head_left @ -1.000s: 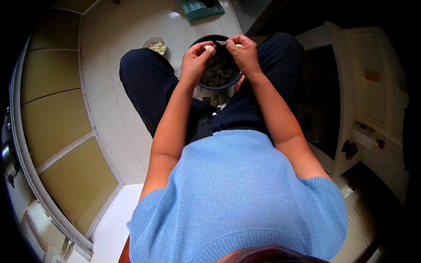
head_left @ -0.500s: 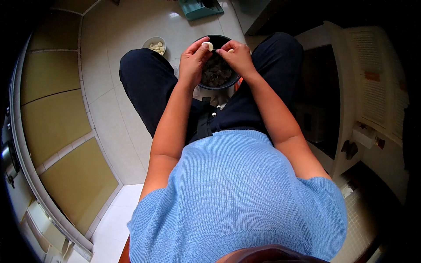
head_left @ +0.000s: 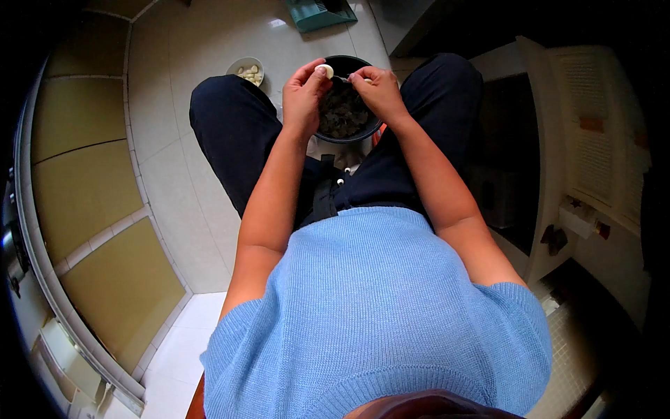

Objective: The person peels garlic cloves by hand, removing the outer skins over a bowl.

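Note:
My left hand (head_left: 305,94) pinches a small round white piece (head_left: 329,71) between thumb and fingers; it looks like a peeled water chestnut. Close by on the right, my right hand (head_left: 377,91) is closed round a thin tool with a pale handle end (head_left: 368,80), seemingly a small knife. Most of that tool is hidden by the fingers. Both hands are above a black bucket (head_left: 340,140) between my knees, with dark peelings (head_left: 343,117) inside. On the floor past my left knee, a white bowl (head_left: 259,64) holds several pale pieces (head_left: 249,72).
A teal dustpan (head_left: 321,15) lies on the tiled floor (head_left: 181,91) beyond the bucket. Yellowish cabinet doors (head_left: 87,174) line the left side. A dark open recess (head_left: 506,153) in pale furniture is on the right.
The white piece in my left hand has turned and shifted slightly left. My right hand has tilted, and the pale handle end shows less than before.

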Tool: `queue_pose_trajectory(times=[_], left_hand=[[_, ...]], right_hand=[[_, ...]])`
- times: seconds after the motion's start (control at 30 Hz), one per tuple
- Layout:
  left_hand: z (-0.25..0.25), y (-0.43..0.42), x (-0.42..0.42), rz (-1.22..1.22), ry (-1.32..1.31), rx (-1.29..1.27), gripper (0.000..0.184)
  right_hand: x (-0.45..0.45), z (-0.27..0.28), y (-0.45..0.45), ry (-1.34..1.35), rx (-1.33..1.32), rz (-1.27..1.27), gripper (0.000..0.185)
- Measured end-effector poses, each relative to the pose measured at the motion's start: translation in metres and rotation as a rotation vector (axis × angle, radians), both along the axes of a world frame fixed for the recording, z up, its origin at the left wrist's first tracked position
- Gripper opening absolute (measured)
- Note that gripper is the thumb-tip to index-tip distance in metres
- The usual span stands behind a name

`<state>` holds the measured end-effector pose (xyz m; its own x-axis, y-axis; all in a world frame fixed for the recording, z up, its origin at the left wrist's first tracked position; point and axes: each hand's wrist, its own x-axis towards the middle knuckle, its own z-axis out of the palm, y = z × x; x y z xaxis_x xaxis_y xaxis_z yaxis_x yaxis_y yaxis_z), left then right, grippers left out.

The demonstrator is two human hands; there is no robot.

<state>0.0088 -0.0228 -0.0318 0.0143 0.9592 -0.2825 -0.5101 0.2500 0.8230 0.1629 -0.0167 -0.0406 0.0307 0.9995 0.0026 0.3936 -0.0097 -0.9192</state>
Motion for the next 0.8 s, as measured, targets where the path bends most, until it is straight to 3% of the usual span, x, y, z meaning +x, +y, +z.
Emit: queue_pose_trajectory(times=[0.17,0.47,0.53,0.57,0.63,0.8], left_hand=[[-0.001,0.001,0.0,0.019,0.009,0.012,0.026],[0.0,0.0,0.001,-0.002,0.021,0.027,0.028],[-0.003,0.0,0.001,-0.02,0.037,0.049,0.029],[-0.004,-0.001,0.001,-0.046,0.059,0.063,0.03],[-0.001,-0.003,0.003,-0.072,0.08,0.077,0.031],[0.003,-0.005,0.006,-0.129,0.067,0.115,0.033]], right_hand=[[0.001,0.002,0.0,-0.075,0.068,0.025,0.017],[0.0,0.008,0.0,-0.142,-0.035,0.067,0.021],[-0.005,0.005,0.0,0.254,0.019,0.055,0.025],[-0.005,0.005,0.0,0.253,0.02,0.055,0.025],[-0.006,0.012,-0.002,0.532,-0.21,0.158,0.028],[-0.005,0.016,-0.004,0.637,-0.296,0.168,0.025]])
